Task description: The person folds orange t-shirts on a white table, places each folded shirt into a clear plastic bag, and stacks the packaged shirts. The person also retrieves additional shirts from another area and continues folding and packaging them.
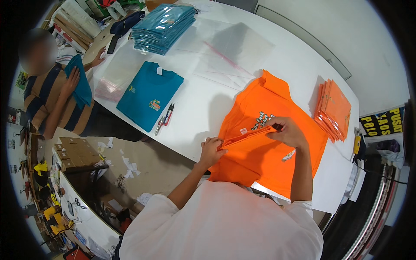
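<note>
An orange T-shirt with printed lettering lies spread over the near side of the table, its near edge hanging close to my body. My left hand pinches one end of a raised fold in the cloth. At the fold's other end, my right hand grips the fabric with curled fingers, the wrist bent over the shirt. Between both hands the fold stands up as a ridge, a small pale label beside it. Part of the shirt's print is hidden behind the fold and my right hand.
The white table carries a folded teal shirt, scissors-like cutters, clear plastic bags, a stack of bagged teal shirts and bagged orange shirts. To the left, another person holds teal cloth.
</note>
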A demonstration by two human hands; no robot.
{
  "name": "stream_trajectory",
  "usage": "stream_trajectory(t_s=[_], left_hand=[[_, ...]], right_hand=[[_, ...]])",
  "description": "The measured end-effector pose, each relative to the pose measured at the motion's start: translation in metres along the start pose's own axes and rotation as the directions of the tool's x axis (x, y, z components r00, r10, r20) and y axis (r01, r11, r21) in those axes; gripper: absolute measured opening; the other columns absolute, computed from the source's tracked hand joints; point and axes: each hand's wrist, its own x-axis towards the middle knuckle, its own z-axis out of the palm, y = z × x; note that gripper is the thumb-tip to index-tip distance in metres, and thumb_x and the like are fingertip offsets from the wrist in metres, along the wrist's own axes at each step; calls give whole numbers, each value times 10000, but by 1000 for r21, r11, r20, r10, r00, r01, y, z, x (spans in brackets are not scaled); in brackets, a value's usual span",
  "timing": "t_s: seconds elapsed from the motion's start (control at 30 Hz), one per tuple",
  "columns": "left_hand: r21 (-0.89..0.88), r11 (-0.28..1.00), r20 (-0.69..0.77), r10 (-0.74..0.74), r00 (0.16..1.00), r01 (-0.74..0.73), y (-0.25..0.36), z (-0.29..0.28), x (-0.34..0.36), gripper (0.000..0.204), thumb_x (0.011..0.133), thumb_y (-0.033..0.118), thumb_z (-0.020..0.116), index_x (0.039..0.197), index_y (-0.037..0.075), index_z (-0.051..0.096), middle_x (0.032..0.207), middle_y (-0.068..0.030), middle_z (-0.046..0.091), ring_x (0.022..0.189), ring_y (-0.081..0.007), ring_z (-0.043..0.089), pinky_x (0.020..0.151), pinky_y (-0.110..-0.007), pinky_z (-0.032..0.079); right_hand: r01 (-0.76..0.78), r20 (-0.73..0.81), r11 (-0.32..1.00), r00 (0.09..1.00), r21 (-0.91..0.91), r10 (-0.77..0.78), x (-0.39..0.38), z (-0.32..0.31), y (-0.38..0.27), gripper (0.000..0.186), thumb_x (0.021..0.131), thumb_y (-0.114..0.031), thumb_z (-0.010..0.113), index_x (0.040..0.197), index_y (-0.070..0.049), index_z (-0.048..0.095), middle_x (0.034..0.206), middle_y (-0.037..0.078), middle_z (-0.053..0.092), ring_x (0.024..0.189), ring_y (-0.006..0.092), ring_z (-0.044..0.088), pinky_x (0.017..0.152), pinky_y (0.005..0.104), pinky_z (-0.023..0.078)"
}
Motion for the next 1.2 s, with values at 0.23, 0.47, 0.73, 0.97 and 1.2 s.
stream_trajectory(t_s=[0.23, 0.47, 0.73, 0.97, 1.2], left_hand=[[-307, 944, -235, 45, 971, -118, 58, -166, 91, 350, 858, 198, 839, 1168, 59, 755, 910, -35, 746, 636, -92, 511, 603, -275, 463], [-584, 634, -520, 186, 833, -506, 84, -253, 109, 203, 909, -71, 666, 1092, -16, 733, 1082, -99, 738, 957, -132, 707, 761, -206, 542], [-465, 878, -322, -288, 902, 114, -134, -150, 125, 232, 847, -78, 651, 1044, -7, 748, 1074, -89, 744, 936, -152, 665, 812, -296, 523], [-220, 972, -483, -182, 856, 83, -154, -122, 137, 318, 827, -108, 636, 1094, 19, 753, 1099, -120, 748, 975, -253, 694, 821, -348, 541], [586, 808, -616, 389, 685, 68, -114, -118, 118, 278, 892, -15, 637, 1147, 38, 733, 1139, -150, 724, 1039, -314, 681, 873, -405, 533]], right_hand=[[1, -462, 998, 886, 61, 27, -4, -54, -70, 217, 797, -52, 808, 1008, -22, 766, 824, -1, 690, 694, 97, 604, 656, 257, 477], [522, -648, 791, 729, 318, -221, 20, 12, -61, 172, 895, -117, 719, 1047, -39, 741, 1051, 45, 706, 1004, 143, 669, 745, 301, 534], [77, -298, 681, 930, 729, 215, 97, 217, 107, 236, 942, -130, 644, 1116, 3, 735, 1055, 58, 711, 966, 121, 641, 840, 299, 512], [-31, -292, 797, 922, 603, 256, 100, 242, 124, 256, 949, -113, 654, 1163, 7, 728, 1026, 79, 730, 899, 129, 669, 790, 294, 541], [-42, -175, 831, 971, 555, 165, 54, 228, 124, 262, 974, -144, 654, 1189, -22, 741, 1067, 89, 748, 942, 158, 681, 816, 304, 546]])
